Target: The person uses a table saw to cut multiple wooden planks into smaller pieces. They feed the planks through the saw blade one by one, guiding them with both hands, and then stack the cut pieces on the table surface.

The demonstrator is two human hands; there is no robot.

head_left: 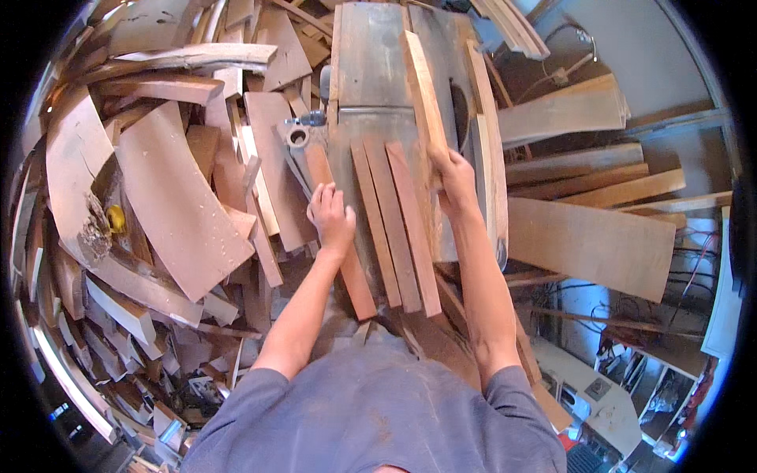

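My left hand [331, 217] is closed over a reddish wooden strip [356, 277] at the left edge of a grey metal machine table [374, 71]. The strip's near end sticks out past the table toward my body. In my right hand [455, 181] is a pale yellowish wooden strip [423, 91], gripped near its lower part, with its far end pointing away over the table. Between my hands, several brown strips [394, 236] lie side by side, their near ends overhanging the table's front edge.
Another long pale board [487, 134] lies along the table's right side. Loose boards are heaped on the left, among them a wide brown board [177, 201]. On the right, planks [591, 240] stick out toward the wall. A grey clamp-like metal fitting [298, 137] stands at the table's left edge.
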